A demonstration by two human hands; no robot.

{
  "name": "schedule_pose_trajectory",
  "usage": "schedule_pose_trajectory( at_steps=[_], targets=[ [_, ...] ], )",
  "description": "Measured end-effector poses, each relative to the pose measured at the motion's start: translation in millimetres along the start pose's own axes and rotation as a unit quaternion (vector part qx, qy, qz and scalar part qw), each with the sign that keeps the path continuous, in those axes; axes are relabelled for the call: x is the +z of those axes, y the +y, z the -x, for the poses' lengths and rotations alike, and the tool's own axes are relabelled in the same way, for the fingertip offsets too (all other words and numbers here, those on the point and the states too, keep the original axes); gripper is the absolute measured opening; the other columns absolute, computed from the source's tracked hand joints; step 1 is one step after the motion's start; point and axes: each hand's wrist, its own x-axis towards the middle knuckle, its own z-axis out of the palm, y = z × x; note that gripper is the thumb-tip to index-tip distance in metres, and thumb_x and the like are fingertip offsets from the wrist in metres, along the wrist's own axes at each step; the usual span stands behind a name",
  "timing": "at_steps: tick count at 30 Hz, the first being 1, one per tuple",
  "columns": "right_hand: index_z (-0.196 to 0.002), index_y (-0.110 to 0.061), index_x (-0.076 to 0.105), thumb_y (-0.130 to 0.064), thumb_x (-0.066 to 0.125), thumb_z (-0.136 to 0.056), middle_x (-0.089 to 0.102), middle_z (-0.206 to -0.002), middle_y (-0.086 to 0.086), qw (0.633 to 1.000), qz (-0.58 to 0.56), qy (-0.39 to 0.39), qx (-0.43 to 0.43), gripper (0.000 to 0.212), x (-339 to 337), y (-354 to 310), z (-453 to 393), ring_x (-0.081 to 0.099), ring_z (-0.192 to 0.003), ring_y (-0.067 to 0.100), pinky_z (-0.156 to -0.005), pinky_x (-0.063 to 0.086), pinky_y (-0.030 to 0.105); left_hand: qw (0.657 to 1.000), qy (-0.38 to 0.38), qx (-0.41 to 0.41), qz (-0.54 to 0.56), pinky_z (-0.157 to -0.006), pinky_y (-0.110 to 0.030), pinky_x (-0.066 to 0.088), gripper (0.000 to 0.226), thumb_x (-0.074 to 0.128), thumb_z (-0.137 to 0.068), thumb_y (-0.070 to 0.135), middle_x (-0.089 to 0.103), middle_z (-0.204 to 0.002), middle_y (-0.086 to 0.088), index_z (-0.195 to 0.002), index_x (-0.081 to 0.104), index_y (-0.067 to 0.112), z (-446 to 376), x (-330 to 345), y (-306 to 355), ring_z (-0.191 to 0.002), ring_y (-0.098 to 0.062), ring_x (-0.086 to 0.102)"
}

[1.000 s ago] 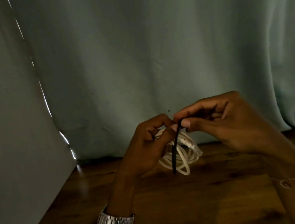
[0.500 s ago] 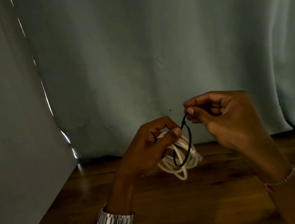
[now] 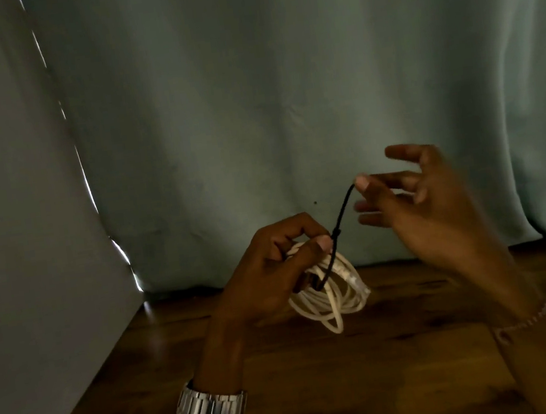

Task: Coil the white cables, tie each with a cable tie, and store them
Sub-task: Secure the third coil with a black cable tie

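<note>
Since half a second ago, risen toward the right of centre with fingers now spread: right hand, blurred; thumb tip just at the free end of the black cable tie, contact or pinch impossible to tell from the blur; other fingers loose and apart, curled round nothing; tie's tail now drawn out longer, slanting up and to the right from its head, loop round the coil pulled smaller than before.

Just below frame centre: left hand, clenched round the coiled white cable, thumb pressed beside the tie's small locking head; coil held off the wooden worktop, its loops hanging to the lower right of the fist, a pale plug end visible at the coil's right edge; tie's lower part running down across the loops and into the coil's middle.

Lower centre: metal-link watch on the left wrist; lower right: thin bracelet on the right wrist.

Across the upper frame: pale green curtain, hanging down to the worktop's far edge; at left, a plain grey wall, thin slits of light along the curtain's edge.
</note>
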Motion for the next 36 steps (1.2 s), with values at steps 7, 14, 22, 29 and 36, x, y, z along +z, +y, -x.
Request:
schedule_pose_trajectory(
  at_steps=[7, 14, 22, 29, 36],
  targets=[
    [-0.104, -0.014, 0.075, -0.034, 0.067, -0.078, 0.078, -0.096, -0.002, 0.973, -0.098, -0.203, 0.051, 0.034, -1, -8, 9, 0.074, -0.090, 0.010, -0.075, 0.059, 0.020, 1.000, 0.015, -0.003, 0.023, -0.048, -0.019, 0.042, 0.020, 0.059, -0.092, 0.027, 0.057, -0.059, 0.003, -0.082, 0.058, 0.009, -2, -2, -3, -0.047, -0.004, 0.050],
    [-0.096, -0.007, 0.072, -0.017, 0.066, -0.091, 0.076, -0.088, 0.003, 0.986, -0.107, -0.122, 0.038, 0.013, 11, 0, 6, 0.075, -0.081, 0.013, -0.070, 0.059, 0.021, 1.000, 0.020, -0.015, 0.015, -0.048, -0.019, 0.039, 0.023, 0.065, -0.093, 0.028, 0.053, -0.064, -0.022, -0.079, 0.060, 0.010, -4, -1, -6, -0.054, -0.023, 0.048],
    [-0.101, -0.014, 0.057, -0.022, 0.054, -0.101, 0.074, -0.079, -0.018, 0.995, -0.087, -0.027, 0.032, 0.009, 19, 1, 4, 0.076, -0.071, 0.016, -0.072, 0.062, 0.033, 1.000, -0.004, -0.011, 0.019, -0.053, -0.034, 0.035, 0.016, 0.062, -0.094, 0.031, 0.048, -0.064, -0.028, -0.081, 0.065, 0.022, -4, -2, -14, -0.054, -0.028, 0.043],
    [-0.099, -0.015, 0.053, -0.020, 0.052, -0.102, 0.075, -0.083, -0.001, 0.994, -0.102, 0.028, 0.008, 0.007, 20, 2, 5, 0.076, -0.068, 0.017, -0.063, 0.062, 0.029, 0.999, -0.012, -0.011, 0.037, -0.048, -0.031, 0.025, 0.018, 0.054, -0.098, 0.022, 0.044, -0.058, -0.009, -0.083, 0.062, 0.014, -5, 0, -14, -0.046, -0.019, 0.030],
    [-0.099, -0.009, 0.054, -0.019, 0.056, -0.099, 0.063, -0.107, 0.004, 0.996, -0.050, 0.060, -0.040, 0.011, 21, 13, 0, 0.074, -0.079, 0.009, -0.058, 0.062, 0.030, 0.995, -0.052, -0.053, 0.065, -0.055, -0.041, 0.019, 0.026, 0.051, -0.101, 0.019, 0.040, -0.059, -0.001, -0.076, 0.056, 0.016, -3, -1, -11, -0.045, -0.013, 0.027]
  ],
)
